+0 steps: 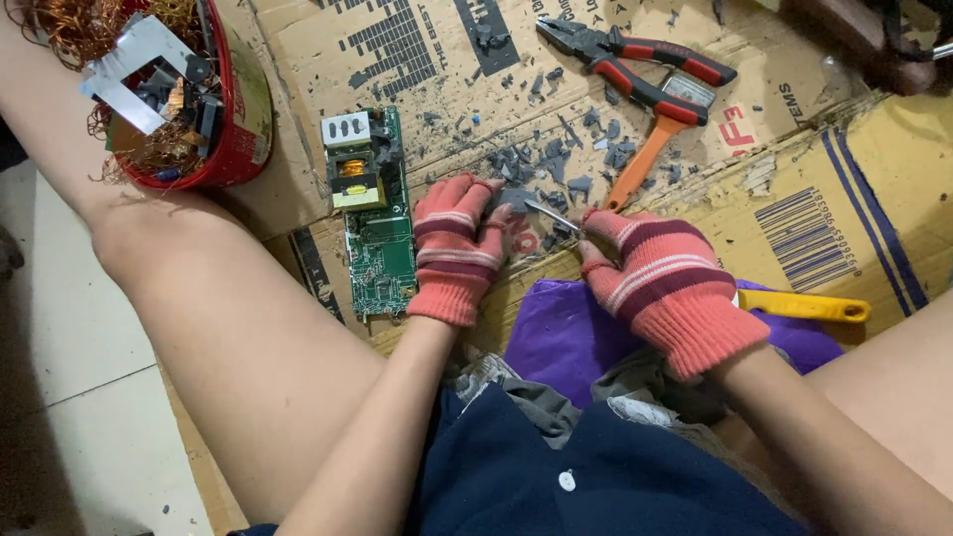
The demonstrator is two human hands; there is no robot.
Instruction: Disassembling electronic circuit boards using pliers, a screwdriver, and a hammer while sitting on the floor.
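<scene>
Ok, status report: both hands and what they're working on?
Left hand pinning a small grey piece on cardboard. Right hand gripping a thin metal tool. Green circuit board beside left hand.

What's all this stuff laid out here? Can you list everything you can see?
Green circuit board: one, with a yellow-wound transformer, left of the hands.
Red round tub: one, holding copper wire and metal scraps, top left.
Red-handled pliers: one, top centre-right.
Orange-handled chisel: one, below the pliers.
Yellow-handled tool: one, right, on purple cloth.
Grey broken plastic bits: many, scattered on flattened brown cardboard.
Thin metal tool: one, silver, between the hands.
Left hand: pink striped glove, pressing on the bits.
Right hand: matching glove, grip closed on the thin tool.
</scene>
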